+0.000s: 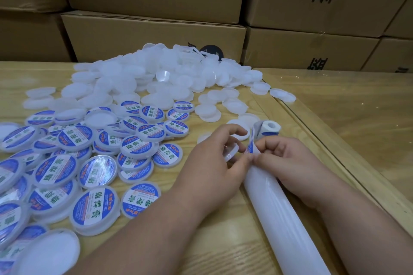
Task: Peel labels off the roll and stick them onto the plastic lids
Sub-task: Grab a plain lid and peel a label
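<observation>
Fingers of the left hand (214,163) curl round a blank lid (230,153), held on edge with its face turned toward the right hand (283,161). The right hand's thumb and forefinger pinch the backing strip (288,219) where a blue label (250,148) is lifting off it. The left thumb meets the right fingertips at that same spot.

To do this step well:
1. Bend the backing sharply away from the label so the label edge frees itself.
2. Take the label by its rim only; adhesive touched in the middle will likely bond poorly.
3. Centre the label over the lid face before first contact.
4. Press from the middle outward to drive out air.
5. Drop the finished lid on the labelled pile (73,169) at left, apart from the blank pile (156,73) behind.

The roll (269,128) stands just beyond the hands on the table (335,107); spent backing runs toward the viewer between the forearms.

Limits of the view:
- How much of the label is free cannot be told; fingers cover its lower edge.
- The lid's face is mostly hidden by the left fingers.
- The number of labels left on the roll cannot be judged.
- The backing's near end is cut off by the frame.
- Cardboard boxes (156,35) behind are only partly in view.
</observation>
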{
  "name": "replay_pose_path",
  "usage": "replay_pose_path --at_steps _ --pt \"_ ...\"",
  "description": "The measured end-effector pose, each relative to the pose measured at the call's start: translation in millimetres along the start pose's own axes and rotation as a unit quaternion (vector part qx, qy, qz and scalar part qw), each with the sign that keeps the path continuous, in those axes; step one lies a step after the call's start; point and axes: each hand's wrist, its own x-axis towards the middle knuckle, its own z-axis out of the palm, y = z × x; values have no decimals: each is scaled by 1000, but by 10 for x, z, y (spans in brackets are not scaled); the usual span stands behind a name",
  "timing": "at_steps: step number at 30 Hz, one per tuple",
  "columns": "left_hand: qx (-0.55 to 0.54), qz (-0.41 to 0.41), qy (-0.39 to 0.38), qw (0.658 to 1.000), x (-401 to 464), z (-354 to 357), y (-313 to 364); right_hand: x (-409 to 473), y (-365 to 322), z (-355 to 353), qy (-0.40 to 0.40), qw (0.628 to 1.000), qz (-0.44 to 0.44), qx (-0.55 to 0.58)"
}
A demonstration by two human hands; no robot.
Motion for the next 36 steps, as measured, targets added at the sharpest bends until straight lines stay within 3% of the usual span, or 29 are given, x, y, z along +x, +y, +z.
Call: replay_pose_path --at_steps 5,14,24,36 --pt "-5 -1 -4 1000 1 -3 -11 -15 -9 0 -19 999 -26 -4" --pt "4 -7 31 1000 21 -8 -13 -25 -9 21 18 998 -56 -30" --pt "-16 -24 33 999 9 -29 15 -72 -68 34 -28 997 -66 11" --pt "-30 -31 51 998 7 -35 44 -21 -24 31 22 996 -83 1"
